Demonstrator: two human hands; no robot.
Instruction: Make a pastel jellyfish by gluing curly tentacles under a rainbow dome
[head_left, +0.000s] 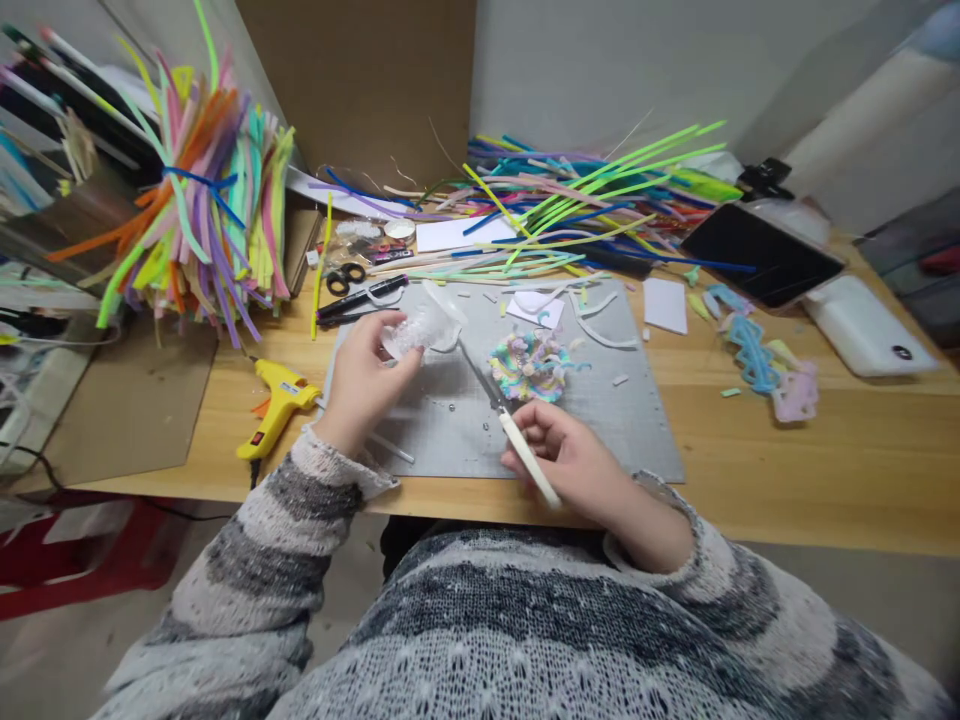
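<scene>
Head view. Two hands are present. The left hand has its fingers closed on one clear plastic bag, which is held above the upper left part of one grey cutting mat; the bag's contents are pale, too small to count. The right hand has its fingers curled round the handle of one white-handled blade tool, whose tip points at the bag; whether they touch cannot be told.

On the mat: one ruffled multicoloured piece, just beyond the right hand; one clear rod; one flat white card. A second white card lies at the mat's right edge.

On the wooden tabletop, left: one yellow glue gun, one pair of black-handled scissors, one tied bundle of coloured stems. Rear: one loose heap of similar stems, too tangled to count. Right: one dark-screened device and one white rectangular object, side by side.
</scene>
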